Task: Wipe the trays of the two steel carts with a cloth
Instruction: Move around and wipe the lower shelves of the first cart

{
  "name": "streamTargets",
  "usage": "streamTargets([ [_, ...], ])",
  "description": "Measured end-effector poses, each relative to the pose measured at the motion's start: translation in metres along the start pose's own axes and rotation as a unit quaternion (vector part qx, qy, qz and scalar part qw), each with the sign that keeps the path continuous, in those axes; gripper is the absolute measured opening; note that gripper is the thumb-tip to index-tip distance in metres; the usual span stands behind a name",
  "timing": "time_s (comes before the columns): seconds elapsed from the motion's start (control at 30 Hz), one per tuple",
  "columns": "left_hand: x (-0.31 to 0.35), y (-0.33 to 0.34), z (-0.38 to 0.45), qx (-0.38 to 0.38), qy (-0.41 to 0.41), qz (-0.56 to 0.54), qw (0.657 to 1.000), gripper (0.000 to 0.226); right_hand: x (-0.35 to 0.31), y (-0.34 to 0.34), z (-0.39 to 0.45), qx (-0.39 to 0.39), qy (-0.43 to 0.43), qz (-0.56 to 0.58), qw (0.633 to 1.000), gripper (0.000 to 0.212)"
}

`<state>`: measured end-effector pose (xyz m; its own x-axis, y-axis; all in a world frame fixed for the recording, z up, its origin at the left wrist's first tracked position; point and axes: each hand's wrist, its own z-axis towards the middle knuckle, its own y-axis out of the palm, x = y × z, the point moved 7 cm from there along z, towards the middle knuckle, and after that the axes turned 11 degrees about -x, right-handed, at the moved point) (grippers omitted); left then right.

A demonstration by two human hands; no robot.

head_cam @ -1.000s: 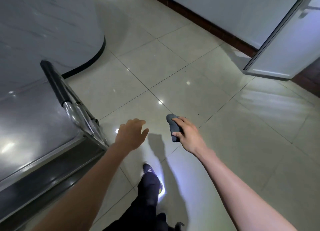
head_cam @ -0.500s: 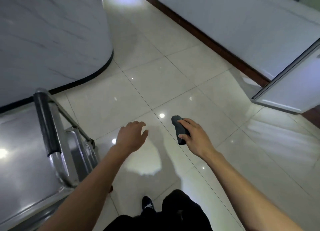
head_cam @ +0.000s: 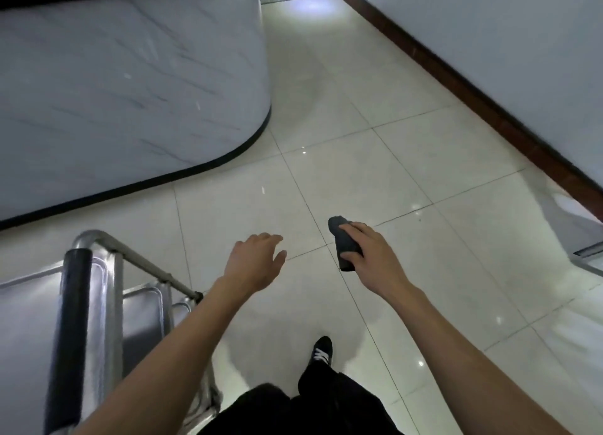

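The right hand (head_cam: 370,260) grips a rolled dark cloth (head_cam: 345,243), its fingers (head_cam: 354,228) curled over the top and thumb beneath, so the cloth rides bunched and ready rather than dangling. The left hand (head_cam: 256,260) hangs free at about 11 o'clock from the shoe (head_cam: 321,353), fingers loosely spread and holding nothing (probably kept spare for steadying a cart). The steel cart (head_cam: 107,304) stands at 9 o'clock, its black-sleeved handle (head_cam: 70,333) nearest the body and a tray (head_cam: 142,323) visible below; neither hand touches it. Wiping is not under way, judging by the cloth held over bare floor (head_cam: 375,160).
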<state>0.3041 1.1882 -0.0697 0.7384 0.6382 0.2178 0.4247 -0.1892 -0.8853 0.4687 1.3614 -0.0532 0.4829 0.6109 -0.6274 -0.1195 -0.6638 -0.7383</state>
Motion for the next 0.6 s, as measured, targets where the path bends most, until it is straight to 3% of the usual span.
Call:
streamTargets([
  [0.27, -0.088, -0.039, 0.056, 0.029, -0.129, -0.102, 0.986, 0.047, -0.061, -0.001, 0.150, -0.108, -0.097, -0.034, 0.989, 0.054],
  [0.6, -0.234, -0.081, 0.140, 0.059, -0.225, -0.192, 0.953, 0.047, -0.168, 0.040, 0.340, -0.198, -0.181, -0.102, 0.958, 0.053],
])
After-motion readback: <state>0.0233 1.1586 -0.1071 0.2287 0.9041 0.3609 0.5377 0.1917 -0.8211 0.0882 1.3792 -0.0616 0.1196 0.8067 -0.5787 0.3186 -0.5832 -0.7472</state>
